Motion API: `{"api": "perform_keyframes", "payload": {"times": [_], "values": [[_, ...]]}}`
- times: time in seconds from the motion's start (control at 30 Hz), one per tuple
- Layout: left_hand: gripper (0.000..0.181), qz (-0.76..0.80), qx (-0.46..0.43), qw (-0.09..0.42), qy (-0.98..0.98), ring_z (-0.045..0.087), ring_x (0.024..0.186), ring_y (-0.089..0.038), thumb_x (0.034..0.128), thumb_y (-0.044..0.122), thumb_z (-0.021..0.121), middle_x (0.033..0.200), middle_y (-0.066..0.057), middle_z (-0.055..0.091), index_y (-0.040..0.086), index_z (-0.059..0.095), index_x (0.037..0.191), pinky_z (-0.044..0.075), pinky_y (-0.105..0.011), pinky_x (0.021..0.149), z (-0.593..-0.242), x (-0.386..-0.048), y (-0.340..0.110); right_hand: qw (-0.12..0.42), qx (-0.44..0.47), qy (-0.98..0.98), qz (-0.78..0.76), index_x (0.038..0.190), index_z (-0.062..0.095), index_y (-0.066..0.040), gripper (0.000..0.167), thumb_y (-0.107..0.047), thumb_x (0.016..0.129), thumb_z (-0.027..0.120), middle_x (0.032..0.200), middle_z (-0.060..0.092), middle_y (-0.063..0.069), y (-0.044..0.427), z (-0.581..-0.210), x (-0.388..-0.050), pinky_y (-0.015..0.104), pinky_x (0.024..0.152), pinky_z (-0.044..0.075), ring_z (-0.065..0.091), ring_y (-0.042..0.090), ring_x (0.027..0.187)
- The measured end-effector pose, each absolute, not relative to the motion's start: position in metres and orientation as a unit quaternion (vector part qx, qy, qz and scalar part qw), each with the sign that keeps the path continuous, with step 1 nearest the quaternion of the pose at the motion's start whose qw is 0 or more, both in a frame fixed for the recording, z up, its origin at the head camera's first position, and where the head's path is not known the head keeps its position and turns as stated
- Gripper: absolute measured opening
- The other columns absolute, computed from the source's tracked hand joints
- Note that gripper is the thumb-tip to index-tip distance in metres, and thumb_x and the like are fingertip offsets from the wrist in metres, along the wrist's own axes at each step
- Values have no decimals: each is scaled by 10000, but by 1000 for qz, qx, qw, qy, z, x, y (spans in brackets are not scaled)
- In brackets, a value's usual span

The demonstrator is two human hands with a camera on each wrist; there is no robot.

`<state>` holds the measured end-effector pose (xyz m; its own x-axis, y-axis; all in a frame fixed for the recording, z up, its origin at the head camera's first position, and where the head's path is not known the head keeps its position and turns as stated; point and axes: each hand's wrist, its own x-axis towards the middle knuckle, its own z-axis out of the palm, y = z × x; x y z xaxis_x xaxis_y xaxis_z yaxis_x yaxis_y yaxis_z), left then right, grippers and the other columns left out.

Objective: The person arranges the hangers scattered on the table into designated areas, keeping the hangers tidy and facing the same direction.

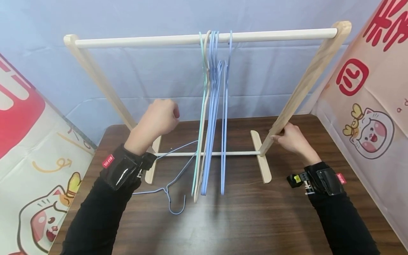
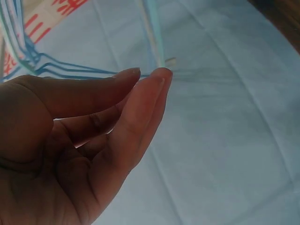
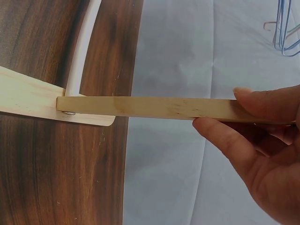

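Observation:
A wooden clothes rack stands on the table, with wire hangers hooked side by side over its top rail. They include a mint-green hanger, a cream hanger and several blue hangers. One more blue hanger lies on the table below, hook toward me. My left hand is raised left of the hanging ones, apart from them; its fingers bend loosely toward the thumb and hold nothing. Low on the rack's right upright, my right hand pinches the wood between thumb and fingers.
The brown table ends just behind the rack. A pale blue cloth hangs at the back, with printed panels on both sides. The rack's feet are joined by a low white bar.

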<state>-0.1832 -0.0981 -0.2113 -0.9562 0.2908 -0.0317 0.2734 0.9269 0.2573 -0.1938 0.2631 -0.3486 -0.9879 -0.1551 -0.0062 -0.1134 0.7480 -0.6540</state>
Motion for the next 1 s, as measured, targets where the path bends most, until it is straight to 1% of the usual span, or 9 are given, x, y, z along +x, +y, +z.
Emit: {"api": "perform_keyframes", "payload": {"times": [0.1, 0.27, 0.37, 0.43, 0.63, 0.77, 0.87, 0.93, 1.0], "values": [[190, 124, 137, 44, 982, 586, 853, -310, 754, 5, 538, 914, -139, 648, -2, 646, 909, 459, -429, 746, -223, -183, -103, 26, -74, 935, -345, 1126, 465, 105, 343, -47, 849, 599, 996, 537, 298, 263, -348, -194, 364, 614, 478, 592, 360, 810], [184, 131, 133, 55, 981, 584, 803, -295, 729, -5, 525, 847, -114, 645, 18, 643, 869, 461, -414, 718, -246, -183, -114, 27, -75, 936, -344, 1128, 470, 104, 341, -49, 851, 597, 1000, 531, 293, 263, -348, -194, 365, 612, 457, 580, 358, 821], [198, 145, 120, 71, 980, 572, 723, -261, 730, 0, 529, 831, -104, 640, 19, 647, 887, 466, -373, 648, -264, -182, -121, 30, -75, 936, -344, 1134, 469, 103, 342, -52, 856, 592, 1011, 525, 294, 263, -347, -194, 369, 615, 446, 571, 365, 842], [228, 148, 112, 82, 979, 573, 711, -256, 726, -3, 525, 847, -112, 643, 12, 651, 915, 471, -367, 636, -278, -181, -127, 31, -75, 936, -343, 1134, 469, 104, 343, -54, 856, 592, 1012, 525, 295, 263, -347, -194, 373, 619, 444, 568, 371, 853], [209, 128, 99, 100, 982, 603, 797, -307, 729, 27, 587, 916, -132, 648, 16, 662, 924, 485, -415, 685, -318, -175, -143, 26, -74, 936, -344, 1125, 470, 105, 341, -56, 853, 597, 1000, 533, 296, 263, -348, -194, 373, 619, 459, 581, 368, 834], [156, 133, 92, 111, 981, 565, 641, -236, 715, 2, 581, 768, -89, 628, 17, 659, 849, 468, -351, 567, -343, -169, -154, 29, -73, 934, -349, 1131, 462, 111, 349, -53, 854, 595, 998, 534, 302, 263, -349, -193, 365, 618, 479, 594, 369, 818], [108, 144, 72, 134, 978, 464, 516, -170, 731, -16, 509, 621, -45, 527, 32, 605, 719, 395, -280, 468, -362, -164, -160, 28, -72, 934, -348, 1133, 462, 110, 352, -51, 851, 597, 997, 536, 301, 263, -349, -194, 362, 618, 479, 595, 365, 817], [126, 145, 62, 145, 977, 412, 483, -154, 728, -15, 474, 571, -28, 451, 49, 534, 638, 349, -262, 438, -374, -160, -164, 26, -73, 935, -346, 1135, 462, 108, 355, -51, 849, 599, 997, 537, 300, 264, -349, -194, 363, 618, 478, 595, 363, 817], [146, 143, 56, 154, 976, 412, 471, -153, 728, -1, 486, 552, -26, 428, 75, 481, 603, 344, -266, 427, -387, -157, -167, 25, -72, 935, -346, 1144, 458, 106, 362, -50, 850, 599, 1001, 536, 301, 264, -349, -194, 364, 620, 478, 594, 365, 821]]}}
